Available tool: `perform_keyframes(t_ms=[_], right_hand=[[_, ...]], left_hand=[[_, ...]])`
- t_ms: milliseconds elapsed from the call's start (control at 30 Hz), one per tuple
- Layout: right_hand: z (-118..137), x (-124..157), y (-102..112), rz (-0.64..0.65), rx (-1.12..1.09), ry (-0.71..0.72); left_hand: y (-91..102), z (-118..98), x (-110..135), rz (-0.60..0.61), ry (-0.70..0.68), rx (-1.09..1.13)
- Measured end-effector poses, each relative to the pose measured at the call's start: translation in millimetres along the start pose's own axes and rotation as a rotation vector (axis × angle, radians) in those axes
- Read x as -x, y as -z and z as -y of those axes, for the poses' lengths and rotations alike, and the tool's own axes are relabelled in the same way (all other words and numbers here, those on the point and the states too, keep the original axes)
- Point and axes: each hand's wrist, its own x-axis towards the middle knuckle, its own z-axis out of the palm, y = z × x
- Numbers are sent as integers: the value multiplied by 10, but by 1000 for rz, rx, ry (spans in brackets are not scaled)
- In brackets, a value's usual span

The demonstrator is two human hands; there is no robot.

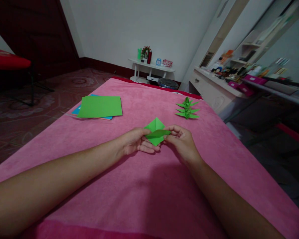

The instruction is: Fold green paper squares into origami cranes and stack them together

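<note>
A partly folded piece of green origami paper [156,125] is held between both hands over the pink cloth. It has a diamond shape with creases, and one flap stands up across its middle. My left hand [142,141] grips its left corner, thumb on top and fingers stretched out beneath. At the right corner, my right hand [179,139] pinches the paper between thumb and fingers. Several finished green paper cranes [187,109] stand in a row to the right, beyond my right hand. A stack of green paper [101,107] lies to the left with blue sheets under it.
The pink cloth [109,186] covers the surface under my hands. Past its far edge are a white shelf [154,66] with a flower pot and bottles, and a round dark stool [167,83]. A cluttered dresser [214,86] stands at right, a red chair [8,60] at left.
</note>
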Motion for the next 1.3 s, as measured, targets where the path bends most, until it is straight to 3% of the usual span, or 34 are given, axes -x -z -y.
perform_keyframes(t_ms=[267,633,833,1000,1133,1300], right_hand=[[27,2,32,6,125,18],[37,19,11,2,64,23],[31,48,22,108,67,-39],[-6,22,33,80,-15,-116],[-4,15,12,67,61,-75],[7,4,-8,24,175,-25]], left_hand=[[28,30,-30,8,-31,6],[0,38,-20,-57,-76,17],[-32,130,-14,-99,-204,-54],[-63,209,-13,-117,-337,-170],[-59,235,-40,-151,-405,-295],[-9,219,-60,-56,-372,-239]])
